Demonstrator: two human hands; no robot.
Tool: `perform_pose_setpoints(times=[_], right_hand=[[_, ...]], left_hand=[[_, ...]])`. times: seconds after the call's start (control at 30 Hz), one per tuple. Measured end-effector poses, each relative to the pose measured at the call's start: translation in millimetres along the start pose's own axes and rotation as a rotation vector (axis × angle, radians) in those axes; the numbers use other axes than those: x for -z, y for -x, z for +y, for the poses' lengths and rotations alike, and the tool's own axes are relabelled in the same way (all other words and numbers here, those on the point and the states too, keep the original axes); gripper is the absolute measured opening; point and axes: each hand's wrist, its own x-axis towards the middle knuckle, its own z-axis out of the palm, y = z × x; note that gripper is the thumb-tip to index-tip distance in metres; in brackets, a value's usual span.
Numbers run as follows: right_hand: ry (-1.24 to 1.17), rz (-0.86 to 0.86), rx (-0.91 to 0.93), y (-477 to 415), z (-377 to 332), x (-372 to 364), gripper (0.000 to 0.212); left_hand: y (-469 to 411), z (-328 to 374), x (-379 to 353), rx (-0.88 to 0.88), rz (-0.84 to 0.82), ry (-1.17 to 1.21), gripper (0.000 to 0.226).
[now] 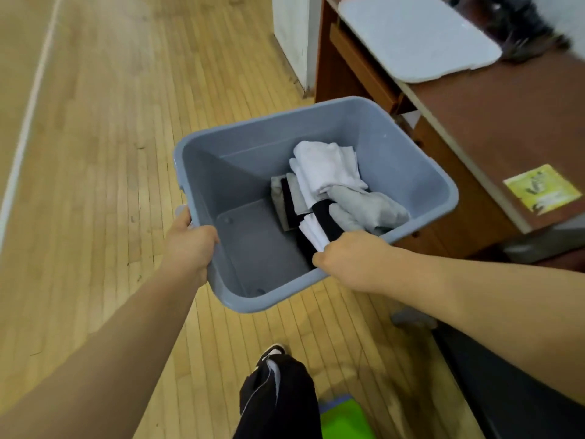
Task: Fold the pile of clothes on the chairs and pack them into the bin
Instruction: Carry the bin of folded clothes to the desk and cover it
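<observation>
I hold a blue-grey plastic bin (253, 134) above the wooden floor. My left hand (189, 245) grips its near left rim. My right hand (349, 256) grips the near right rim, its fingers curled over the edge. Inside, on the right half, lie several clothes: a white garment (326, 169) on top, a light grey one (370, 207) by the right wall, and black and grey pieces (289, 201) under them. The left part of the bin's bottom is bare. No chairs show in this view.
A brown wooden desk (506, 122) stands close on the right, with a white bin lid (418, 36) and a yellow sticker (543, 188) on top. My dark trouser leg and shoe (278, 394) are below, beside something green (342, 419). Open wooden floor (95, 153) lies left.
</observation>
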Motion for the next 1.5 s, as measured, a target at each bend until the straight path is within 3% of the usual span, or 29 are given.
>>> perform_pose_setpoints(times=[0.2,0.4,0.63,0.83,0.93,1.03,1.13,1.23,1.3,1.4,1.5], right_hand=[[0.119,0.041,-0.067,50,23,70,0.023],[0.162,0.030,-0.178,118,71,100,0.026],[0.082,-0.010,-0.314,195,132,52,0.020],[0.041,-0.096,-0.482,259,184,15,0.021],[-0.015,0.001,-0.674,296,208,-13,0.014],[-0.268,0.093,-1.042,322,228,-36,0.035],[-0.810,0.129,-1.248,339,233,-55,0.069],[-1.269,0.506,-1.279,344,224,-62,0.073],[-1.459,0.740,-1.309,340,225,-63,0.068],[-1.367,0.734,-1.406,326,234,-70,0.063],[-1.201,0.735,-1.492,316,241,-81,0.064]], left_hand=[[33,69,7,-0.053,0.019,0.091,0.049],[67,126,-42,-0.147,-0.058,0.171,0.053],[95,143,-154,-0.125,-0.172,0.157,0.047],[120,134,-255,-0.072,-0.258,0.205,0.063],[132,136,-304,-0.059,-0.319,0.177,0.071],[145,139,-345,-0.068,-0.382,0.043,0.066],[168,139,-384,-0.161,-0.426,-0.247,0.079],[180,139,-418,-0.238,-0.394,-0.464,0.092],[185,145,-437,-0.197,-0.370,-0.567,0.095],[190,151,-455,-0.214,-0.333,-0.654,0.095],[187,155,-467,-0.427,-0.322,-0.698,0.085]])
